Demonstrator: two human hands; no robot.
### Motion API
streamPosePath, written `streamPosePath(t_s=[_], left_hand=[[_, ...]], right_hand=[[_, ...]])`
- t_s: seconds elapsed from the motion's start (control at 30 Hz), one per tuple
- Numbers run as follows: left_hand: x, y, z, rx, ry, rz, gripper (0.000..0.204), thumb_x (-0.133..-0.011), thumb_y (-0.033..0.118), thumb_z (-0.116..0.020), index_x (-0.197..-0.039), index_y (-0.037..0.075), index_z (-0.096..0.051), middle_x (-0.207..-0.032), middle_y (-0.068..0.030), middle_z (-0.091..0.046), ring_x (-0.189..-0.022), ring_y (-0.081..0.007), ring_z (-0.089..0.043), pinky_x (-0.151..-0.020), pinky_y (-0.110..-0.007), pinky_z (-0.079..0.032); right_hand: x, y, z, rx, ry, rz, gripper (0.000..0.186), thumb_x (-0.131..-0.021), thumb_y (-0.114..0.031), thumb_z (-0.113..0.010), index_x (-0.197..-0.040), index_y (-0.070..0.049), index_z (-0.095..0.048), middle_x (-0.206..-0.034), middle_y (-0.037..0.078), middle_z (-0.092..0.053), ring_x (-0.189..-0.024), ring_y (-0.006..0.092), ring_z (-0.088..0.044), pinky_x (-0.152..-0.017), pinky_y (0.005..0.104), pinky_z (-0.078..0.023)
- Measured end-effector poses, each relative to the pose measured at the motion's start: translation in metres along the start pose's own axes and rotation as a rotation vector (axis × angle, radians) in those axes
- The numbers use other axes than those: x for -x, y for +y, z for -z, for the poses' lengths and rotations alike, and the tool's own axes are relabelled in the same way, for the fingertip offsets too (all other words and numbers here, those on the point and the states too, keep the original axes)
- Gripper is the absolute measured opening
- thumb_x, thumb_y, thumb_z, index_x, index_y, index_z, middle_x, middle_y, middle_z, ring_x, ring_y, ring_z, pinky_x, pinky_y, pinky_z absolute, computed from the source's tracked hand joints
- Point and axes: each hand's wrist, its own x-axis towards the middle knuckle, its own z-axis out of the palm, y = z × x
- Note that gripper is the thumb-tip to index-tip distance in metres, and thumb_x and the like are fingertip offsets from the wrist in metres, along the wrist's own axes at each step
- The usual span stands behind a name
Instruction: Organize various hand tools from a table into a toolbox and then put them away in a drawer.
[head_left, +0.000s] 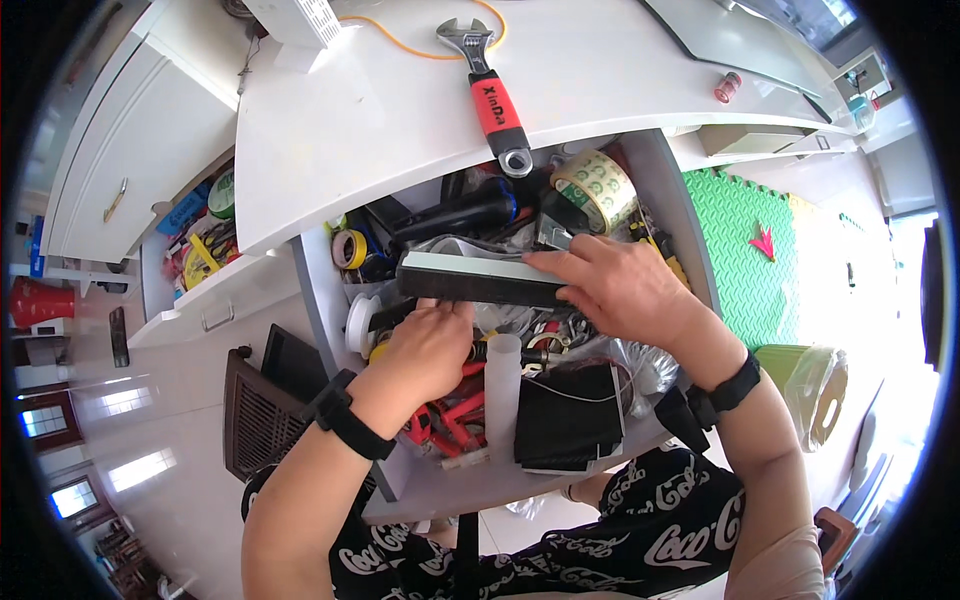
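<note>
My right hand (622, 285) grips the right end of a long rectangular block (480, 281), pale grey-green on top and black along its side. The block is tilted slightly above the contents of a pulled-out drawer (692, 225). At its lower edge, toward the left, my left hand (428, 345) has its fingers curled; the fingertips are hidden, and what they hold cannot be made out. Around the hands lie a roll of clear tape (595, 190), a white spool (362, 322), red-handled tools (462, 415), a translucent tube (503, 385) and a black pouch (568, 420).
An adjustable wrench (492, 105) with a red and black handle lies on the white desktop (350, 130), its end over the drawer. Another filled drawer (215, 300) stands out at left. A green foam mat (735, 240) and a green bin (800, 385) are at right.
</note>
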Motion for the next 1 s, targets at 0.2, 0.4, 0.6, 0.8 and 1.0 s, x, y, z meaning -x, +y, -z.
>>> streamPosePath(t_s=[0.2,0.4,0.6,0.8,1.0], left_hand=[[0.003,0.005,0.006,0.160,-0.154,-0.018,0.045,-0.065,-0.005,-0.060,-0.109,0.001,-0.051,-0.100,-0.0215,-0.062,-0.103,-0.0367,-0.055,-0.090,-0.042,-0.044],[0.017,0.021,0.016,0.053,-0.230,-0.008,0.043,-0.067,-0.005,-0.058,-0.109,-0.002,-0.052,-0.099,-0.0200,-0.063,-0.102,-0.0339,-0.057,-0.087,-0.040,-0.048],[0.011,0.031,0.028,0.113,-0.265,0.030,0.042,-0.071,-0.003,-0.056,-0.113,-0.005,-0.049,-0.107,-0.0212,-0.061,-0.108,-0.0345,-0.055,-0.088,-0.040,-0.048],[-0.015,0.016,0.016,-0.036,-0.336,0.063,0.065,-0.077,0.003,-0.056,-0.139,0.009,-0.038,-0.126,-0.0186,-0.052,-0.119,-0.0330,-0.049,-0.097,-0.042,-0.042],[-0.012,0.031,0.011,-0.379,-0.213,-0.066,0.051,-0.082,0.008,-0.051,-0.133,0.014,-0.049,-0.129,-0.0132,-0.051,-0.114,-0.0274,-0.053,-0.093,-0.038,-0.045]], right_hand=[[-0.001,-0.002,-0.004,0.039,-0.001,0.011,0.047,-0.080,-0.015,-0.065,-0.125,-0.017,-0.052,-0.080,0.008,-0.052,-0.072,0.0274,-0.060,-0.059,0.0385,-0.048],[-0.002,-0.002,-0.005,0.049,-0.022,0.011,0.046,-0.080,-0.017,-0.065,-0.124,-0.017,-0.053,-0.081,0.008,-0.052,-0.072,0.0274,-0.060,-0.059,0.0383,-0.049],[0.002,0.002,0.000,0.028,-0.030,-0.014,0.038,-0.083,-0.021,-0.062,-0.120,-0.017,-0.054,-0.084,0.008,-0.056,-0.075,0.0273,-0.062,-0.060,0.0385,-0.051],[0.001,0.000,0.002,-0.014,0.030,-0.013,0.042,-0.080,-0.013,-0.064,-0.121,-0.015,-0.055,-0.083,0.008,-0.054,-0.074,0.0289,-0.060,-0.060,0.0396,-0.049],[0.007,0.009,0.015,-0.097,0.116,-0.108,0.040,-0.079,-0.009,-0.064,-0.118,-0.013,-0.056,-0.084,0.009,-0.057,-0.075,0.0289,-0.061,-0.061,0.0406,-0.050]])
